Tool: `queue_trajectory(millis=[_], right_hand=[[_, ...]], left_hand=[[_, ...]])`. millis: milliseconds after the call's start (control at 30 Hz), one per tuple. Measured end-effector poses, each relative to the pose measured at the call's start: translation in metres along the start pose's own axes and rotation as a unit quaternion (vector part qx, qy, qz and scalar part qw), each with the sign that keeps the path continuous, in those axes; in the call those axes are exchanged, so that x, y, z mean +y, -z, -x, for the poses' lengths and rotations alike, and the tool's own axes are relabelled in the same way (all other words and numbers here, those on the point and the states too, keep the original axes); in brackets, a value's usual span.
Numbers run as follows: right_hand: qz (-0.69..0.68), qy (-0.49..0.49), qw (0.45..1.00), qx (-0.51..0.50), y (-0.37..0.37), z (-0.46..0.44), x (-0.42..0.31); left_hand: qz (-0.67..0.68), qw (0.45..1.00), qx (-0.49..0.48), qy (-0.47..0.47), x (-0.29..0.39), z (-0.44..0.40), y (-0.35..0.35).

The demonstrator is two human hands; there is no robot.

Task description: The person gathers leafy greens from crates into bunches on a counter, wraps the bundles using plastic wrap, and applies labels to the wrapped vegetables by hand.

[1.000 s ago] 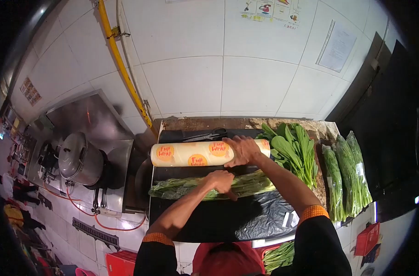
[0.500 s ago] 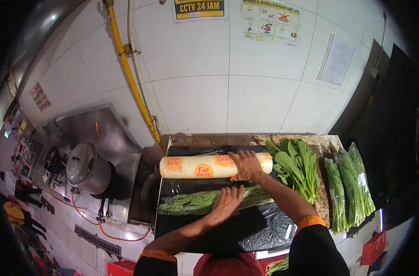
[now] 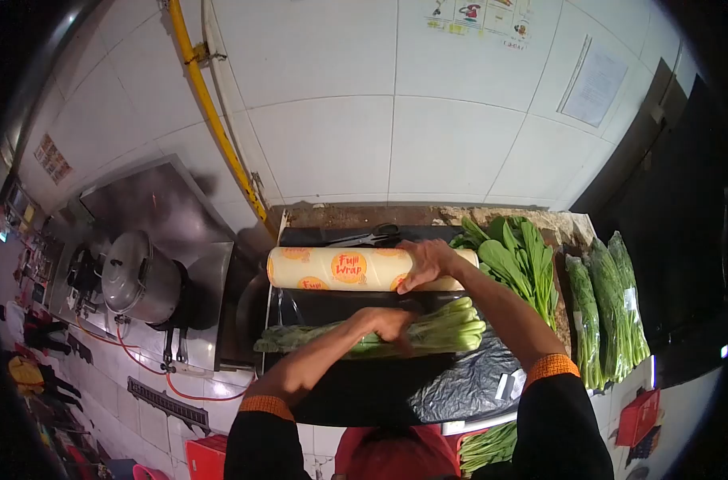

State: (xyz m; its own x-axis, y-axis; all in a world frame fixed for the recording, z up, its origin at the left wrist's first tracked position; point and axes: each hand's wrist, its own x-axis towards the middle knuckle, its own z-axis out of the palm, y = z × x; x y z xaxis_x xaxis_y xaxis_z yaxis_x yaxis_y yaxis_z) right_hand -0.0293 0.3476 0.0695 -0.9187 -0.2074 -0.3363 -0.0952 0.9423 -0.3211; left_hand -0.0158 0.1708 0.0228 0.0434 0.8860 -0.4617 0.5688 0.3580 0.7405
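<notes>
A roll of cling film [image 3: 349, 268] printed "Fuji Wrap" lies crosswise on the black-covered table. My right hand [image 3: 429, 264] is curled over the roll's right part, thumb toward me. Just in front of the roll lies a long bundle of leafy greens [image 3: 452, 326], its leaves to the left under clear film and its pale stalks to the right. My left hand [image 3: 392, 326] is wrapped over the bundle's middle, its fingers partly hidden. Unwrapped greens [image 3: 512, 264] rest beyond the roll's right end.
Several film-wrapped bundles [image 3: 612, 312] lie at the table's right. Black-handled scissors [image 3: 364, 238] sit behind the roll. To the left, a large lidded pot [image 3: 140, 276] stands on a metal stove. Below the front edge, a red crate holds more greens [image 3: 489, 450].
The roll has turned, its printed labels shifting. My right hand has gone from flat to curled on it. My left hand now grasps the bundle, whose stalk ends show clearly. The view has tilted downward.
</notes>
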Motion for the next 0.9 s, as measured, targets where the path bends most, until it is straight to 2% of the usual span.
queue_trajectory(millis=[33, 100, 133, 167, 233, 267, 300, 367, 467, 500, 600, 633, 700, 733, 767, 833, 900], right_hand=[[0.002, 0.001, 1.0, -0.004, -0.002, -0.003, 0.004], [0.019, 0.069, 0.992, 0.103, -0.004, -0.004, 0.004], [0.011, 0.07, 0.993, 0.094, -0.005, -0.003, 0.004], [0.008, 0.07, 0.993, 0.092, -0.008, -0.001, 0.003], [0.12, 0.113, 0.975, 0.146, -0.021, 0.009, 0.001], [0.132, 0.123, 0.965, 0.19, -0.028, 0.017, -0.002], [0.133, 0.123, 0.965, 0.191, -0.032, 0.019, -0.004], [0.235, 0.083, 0.944, 0.217, -0.042, 0.022, -0.011], [0.211, 0.085, 0.951, 0.211, -0.035, 0.014, -0.008], [0.2, 0.085, 0.955, 0.205, -0.038, 0.015, -0.007], [0.189, 0.084, 0.958, 0.198, -0.035, 0.011, -0.004], [0.181, 0.085, 0.959, 0.203, -0.033, 0.009, -0.003], [0.161, 0.081, 0.967, 0.182, -0.026, 0.012, -0.005], [0.142, 0.077, 0.973, 0.165, -0.022, 0.008, -0.005], [0.151, 0.085, 0.968, 0.18, -0.025, 0.003, 0.0], [0.13, 0.074, 0.976, 0.159, -0.017, 0.003, -0.005], [0.121, 0.081, 0.977, 0.155, -0.017, 0.0, -0.003]], left_hand=[[0.004, 1.0, 0.002, -0.001, -0.001, -0.001, -0.002], [-0.089, 0.993, 0.05, 0.057, 0.024, 0.017, 0.005], [-0.188, 0.975, 0.115, 0.02, 0.012, 0.01, -0.007], [-0.185, 0.976, 0.113, 0.021, 0.01, 0.012, -0.014], [-0.218, 0.929, 0.297, -0.035, 0.009, 0.011, -0.025], [-0.231, 0.929, 0.288, -0.005, 0.021, 0.014, -0.029], [-0.281, 0.905, 0.319, 0.024, 0.031, 0.017, -0.041], [-0.375, 0.864, 0.327, 0.081, 0.032, 0.012, -0.063], [-0.367, 0.861, 0.341, 0.084, 0.018, -0.002, -0.065], [-0.36, 0.865, 0.338, 0.085, 0.013, -0.004, -0.07], [-0.242, 0.939, 0.245, -0.025, 0.003, 0.006, -0.049], [-0.241, 0.939, 0.246, -0.024, 0.009, 0.007, -0.033], [-0.189, 0.979, 0.076, 0.007, 0.015, 0.005, -0.007], [-0.176, 0.98, 0.09, -0.035, 0.005, 0.0, -0.006], [-0.179, 0.979, 0.098, -0.021, 0.0, -0.005, -0.003], [-0.147, 0.987, -0.061, 0.025, -0.006, -0.02, 0.003], [-0.13, 0.987, -0.089, 0.022, -0.004, -0.023, 0.013]])
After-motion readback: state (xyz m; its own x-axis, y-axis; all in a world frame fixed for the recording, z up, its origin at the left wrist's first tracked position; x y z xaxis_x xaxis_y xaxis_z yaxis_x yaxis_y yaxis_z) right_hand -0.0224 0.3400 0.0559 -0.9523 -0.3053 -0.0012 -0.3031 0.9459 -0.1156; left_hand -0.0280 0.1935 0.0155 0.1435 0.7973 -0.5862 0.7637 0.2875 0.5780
